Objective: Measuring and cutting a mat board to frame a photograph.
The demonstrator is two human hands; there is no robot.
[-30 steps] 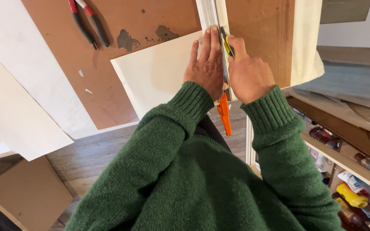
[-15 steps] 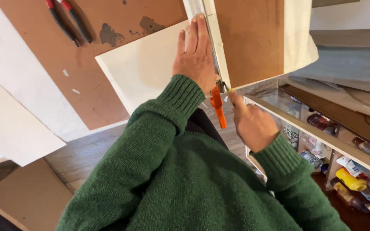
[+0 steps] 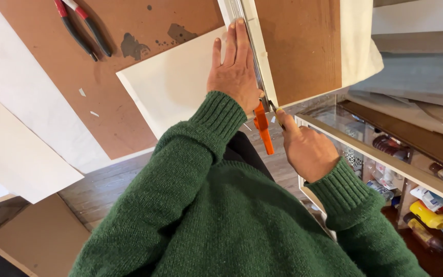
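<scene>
My left hand lies flat, fingers spread, on a white sheet and presses a long metal ruler against it. My right hand grips an orange utility knife. The knife's tip sits at the near end of the ruler, at the sheet's near edge. The sheet rests on a brown hardboard surface. Both arms wear green knitted sleeves.
Red-handled pliers lie on the board at the far left. Pale sheets lean on the left. A shelf unit with bottles and small supplies stands on the right. A brown cardboard piece is on the wooden floor.
My right hand drew the orange knife back along the ruler, from high beside my left hand down to the sheet's near edge. My left hand stayed pressed on the ruler.
</scene>
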